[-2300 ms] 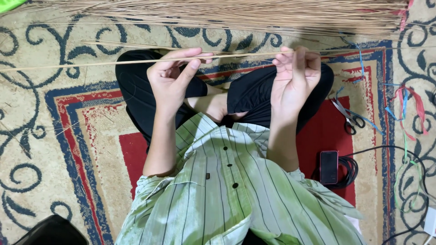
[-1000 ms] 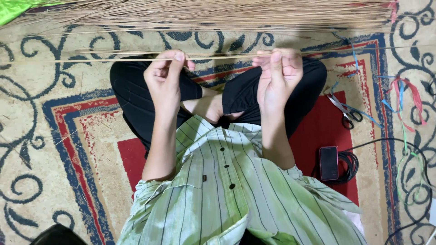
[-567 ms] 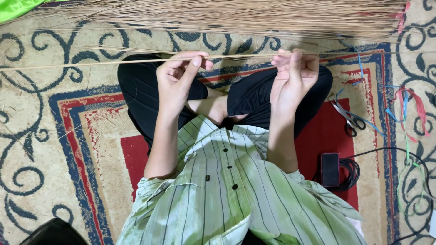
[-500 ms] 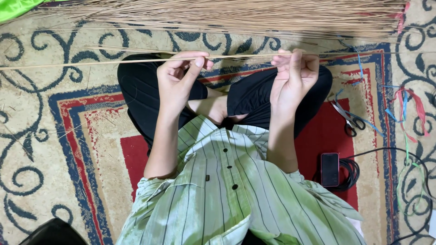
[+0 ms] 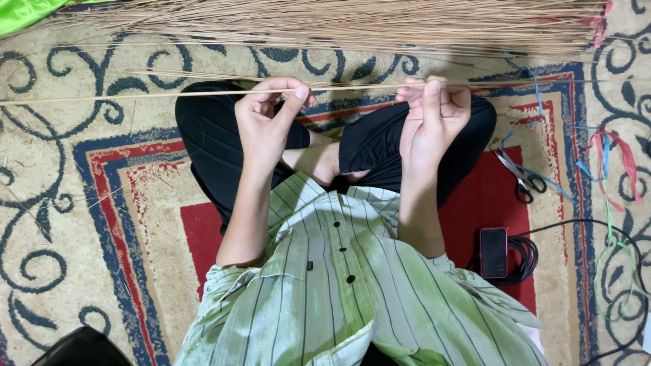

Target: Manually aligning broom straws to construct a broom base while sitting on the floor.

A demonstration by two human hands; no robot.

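Observation:
I sit cross-legged on a patterned carpet (image 5: 102, 203) in black trousers and a green striped shirt. My left hand (image 5: 268, 122) and my right hand (image 5: 434, 115) are raised side by side, both pinching one long thin tan stick (image 5: 135, 94) that runs level across my view and reaches far out to the left. Just beyond my hands lie a few loose sticks (image 5: 203, 73). A big pile of the same thin sticks (image 5: 352, 24) stretches across the top of the view.
Scissors (image 5: 519, 177) lie on the carpet to my right, with coloured ribbons and strings (image 5: 610, 169) further right. A dark phone (image 5: 493, 252) rests beside a coiled black cable (image 5: 525, 254). Green cloth (image 5: 27, 10) shows at the top left, a black object (image 5: 81, 347) at the bottom left.
My hands and the stick shifted slightly left, then back right, across the earlier frames. Since half a second ago my grip on the stick is almost unchanged.

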